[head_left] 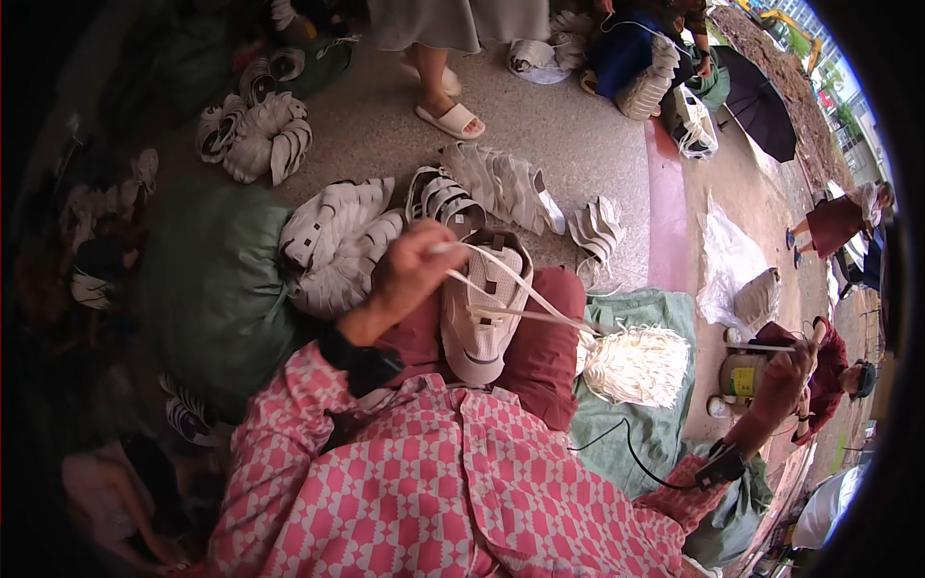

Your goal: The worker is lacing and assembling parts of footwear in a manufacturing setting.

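Presently, the shoe (474,337) rests on the lap (544,376), toe at 6 o'clock. Expect low weight and a flexible upper; hold it by both sides. At 10 o'clock, the left hand (419,265) pinches the lace (549,305), likely limp; grasp near its end. The right hand (788,374), at 3 o'clock, is blurred; its grip cannot be determined.

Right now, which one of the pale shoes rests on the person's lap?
The single shoe whose lace the left hand holds; the shoes ahead lie bunched on the ground.
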The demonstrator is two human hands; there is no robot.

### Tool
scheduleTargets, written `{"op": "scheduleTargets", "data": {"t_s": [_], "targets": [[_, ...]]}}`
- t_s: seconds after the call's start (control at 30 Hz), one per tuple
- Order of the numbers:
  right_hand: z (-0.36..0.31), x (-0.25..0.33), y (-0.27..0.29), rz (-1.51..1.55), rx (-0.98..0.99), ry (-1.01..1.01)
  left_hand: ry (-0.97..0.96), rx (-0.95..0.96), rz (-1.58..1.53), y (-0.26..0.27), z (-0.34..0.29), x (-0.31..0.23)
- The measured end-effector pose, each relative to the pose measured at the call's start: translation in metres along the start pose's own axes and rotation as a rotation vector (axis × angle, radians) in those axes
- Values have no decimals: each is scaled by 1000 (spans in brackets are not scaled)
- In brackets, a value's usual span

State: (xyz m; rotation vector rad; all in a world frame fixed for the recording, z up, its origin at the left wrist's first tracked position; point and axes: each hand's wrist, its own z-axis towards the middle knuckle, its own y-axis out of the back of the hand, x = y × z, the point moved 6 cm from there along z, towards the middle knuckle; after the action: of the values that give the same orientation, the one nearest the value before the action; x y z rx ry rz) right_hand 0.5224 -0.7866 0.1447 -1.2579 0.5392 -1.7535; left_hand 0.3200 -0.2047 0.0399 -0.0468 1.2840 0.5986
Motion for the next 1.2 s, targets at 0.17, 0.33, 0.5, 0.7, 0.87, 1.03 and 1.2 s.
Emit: {"op": "scheduleTargets", "data": {"t_s": [0.17, 0.33, 0.5, 0.7, 0.87, 1.03, 1.2], "targets": [[-9, -93, 91, -240, -475, -153, 571, -435, -281, 124, -71, 61], [-31, -206, 61, -547, -481, -279, 861, 56, 366, 152, -122, 79], [-49, -306, -16, -799, -93, -483, 438, 550, 808, 91, -72, 25], [-89, -359, -60, -1092, 239, -702, -328, 485, 267, -51, -5, -51], [-111, -368, -71, -1256, 506, -742, -273, 530, 332, -102, 9, -21], [-114, -363, -78, -1230, 582, -700, -168, 454, 291, -100, 9, 0], [-112, -363, -89, -1219, 755, -542, -93, 565, 253, -105, 7, 2]]}}
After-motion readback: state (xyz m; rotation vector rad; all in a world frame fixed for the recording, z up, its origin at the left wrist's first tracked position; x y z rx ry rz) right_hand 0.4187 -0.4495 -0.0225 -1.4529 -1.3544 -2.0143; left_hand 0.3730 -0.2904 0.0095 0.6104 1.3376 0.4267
